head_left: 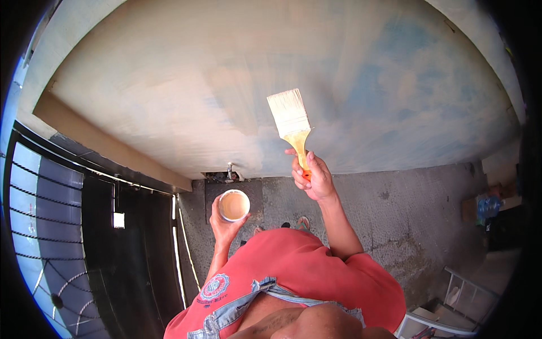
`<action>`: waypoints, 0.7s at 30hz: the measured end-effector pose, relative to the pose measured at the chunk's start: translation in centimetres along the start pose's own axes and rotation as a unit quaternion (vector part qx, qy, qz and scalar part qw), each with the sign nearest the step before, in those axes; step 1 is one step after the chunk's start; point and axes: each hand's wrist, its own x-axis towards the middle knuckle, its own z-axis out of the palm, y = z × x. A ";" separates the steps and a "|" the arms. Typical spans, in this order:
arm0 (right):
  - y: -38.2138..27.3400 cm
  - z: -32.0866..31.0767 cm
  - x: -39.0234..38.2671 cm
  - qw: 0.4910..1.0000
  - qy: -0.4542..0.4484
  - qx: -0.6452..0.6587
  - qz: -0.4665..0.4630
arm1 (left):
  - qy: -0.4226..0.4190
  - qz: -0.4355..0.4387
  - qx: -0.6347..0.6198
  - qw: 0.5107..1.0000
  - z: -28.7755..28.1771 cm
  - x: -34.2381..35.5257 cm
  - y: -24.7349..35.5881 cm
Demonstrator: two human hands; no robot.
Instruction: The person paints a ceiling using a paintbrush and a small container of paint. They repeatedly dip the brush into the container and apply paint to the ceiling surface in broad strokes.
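My right hand (316,176) is closed round the yellow handle of a wide paintbrush (293,121). The brush points up toward the wall, its bristles coated in pale paint; whether they touch the wall I cannot tell. Lower and to the left, my left hand (224,225) grips a small round cup of paint (234,205), cream-beige inside, with its opening facing up. In front of me spreads a wall (186,85) with streaky beige paint over much of it and pale blue patches showing, mostly at the right.
A metal tap (230,171) juts from a recess at the wall's foot. At left stands a dark metal gate (48,210) with twisted bars. Grey paving (372,214) lies below. At right are a blue plastic bottle (488,208) and a white metal frame (460,294).
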 end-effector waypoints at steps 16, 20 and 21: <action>-13.2 4.9 16.0 0.967 -0.068 -0.121 -0.212 | 0.036 -0.005 0.050 0.998 0.7 -0.2 1.1; -13.6 4.6 18.0 0.969 -0.079 -0.095 -0.215 | 0.051 -0.026 0.051 0.997 1.0 -0.5 1.0; -13.8 4.7 18.4 0.968 -0.083 -0.090 -0.218 | 0.053 -0.019 0.050 0.997 1.0 -0.4 0.7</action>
